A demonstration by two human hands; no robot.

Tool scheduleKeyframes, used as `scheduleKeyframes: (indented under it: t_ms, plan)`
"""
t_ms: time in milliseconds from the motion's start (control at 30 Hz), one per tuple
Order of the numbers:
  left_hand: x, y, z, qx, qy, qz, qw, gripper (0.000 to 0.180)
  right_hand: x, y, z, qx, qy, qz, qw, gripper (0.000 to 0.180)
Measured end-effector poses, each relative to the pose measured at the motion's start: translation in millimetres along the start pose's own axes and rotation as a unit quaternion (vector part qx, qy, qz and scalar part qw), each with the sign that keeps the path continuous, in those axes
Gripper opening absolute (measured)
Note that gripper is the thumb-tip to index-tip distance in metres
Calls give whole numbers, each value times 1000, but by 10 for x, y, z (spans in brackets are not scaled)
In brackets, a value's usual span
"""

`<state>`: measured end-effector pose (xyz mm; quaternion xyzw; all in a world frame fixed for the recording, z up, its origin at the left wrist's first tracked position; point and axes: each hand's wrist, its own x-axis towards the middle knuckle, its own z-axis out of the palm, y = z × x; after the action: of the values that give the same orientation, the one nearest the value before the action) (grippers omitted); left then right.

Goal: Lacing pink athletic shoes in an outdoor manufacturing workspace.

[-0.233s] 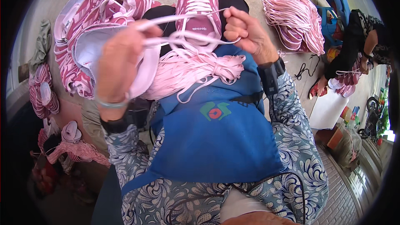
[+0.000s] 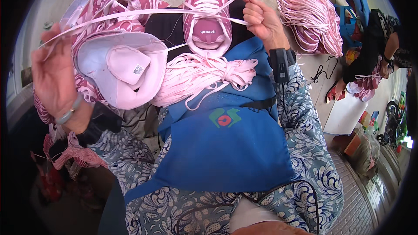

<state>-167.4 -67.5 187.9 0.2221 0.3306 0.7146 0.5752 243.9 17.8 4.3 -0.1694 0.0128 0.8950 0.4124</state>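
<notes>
A pink shoelace (image 2: pixel 130 13) stretches almost level across the shoe upper in front of me. My left hand (image 2: pixel 56 80), far out to the left, has one part of the lace at its fingertips and thumb; the other fingers are loosely extended. My right hand (image 2: pixel 263 19) is closed round lace to the right of the upper. The pink and white shoe upper (image 2: pixel 208 30) lies between my knees, toe away from me, with lace crossing its eyelets. Nearest me, a tied bundle of pink laces (image 2: pixel 196 76) rests on my blue apron (image 2: pixel 217 156).
Unlaced pink uppers (image 2: pixel 126 67) are stacked at my left, one with its pale lining showing. A big heap of pink laces (image 2: pixel 305 13) lies on the floor at right. Beyond it, another person's arm (image 2: pixel 391 45) is beside more pink pieces. A white sheet (image 2: pixel 344 115) lies there too.
My left hand has swung outward to the left, drawing the lace out long and straight from its earlier loops. My right hand has moved slightly up and right. The stacked uppers are less covered.
</notes>
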Motion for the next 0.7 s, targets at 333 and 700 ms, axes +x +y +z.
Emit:
scheduleKeyframes:
  t_ms: [333, 700]
  plan:
    - [36, 579, 32, 29, -98, 231, 968, 21, 86, -183, 1, -221, 152, -114, 957, 28]
    - [-318, -1813, 143, 601, -176, -2, 780, 30, -163, -75, -83, -858, 218, -399, 240, 20]
